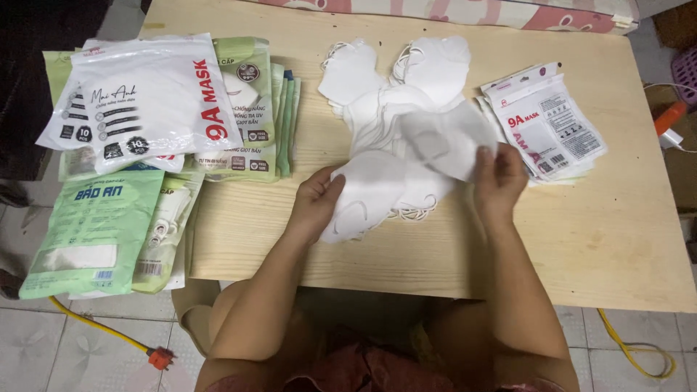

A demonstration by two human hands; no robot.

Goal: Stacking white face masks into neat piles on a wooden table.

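My left hand (317, 199) pinches a white face mask (367, 196) on the counter (617, 239); my right hand (499, 180) grips another folded mask (446, 141) above the pile.

two hands (314, 203), one wooden table (617, 239), two yellow cables (94, 323)

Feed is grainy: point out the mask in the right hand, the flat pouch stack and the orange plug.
white mask (446, 141), head view, its middle panel.
pouch stack (553, 131), head view, top pouch's face.
orange plug (160, 357), head view, plug body.
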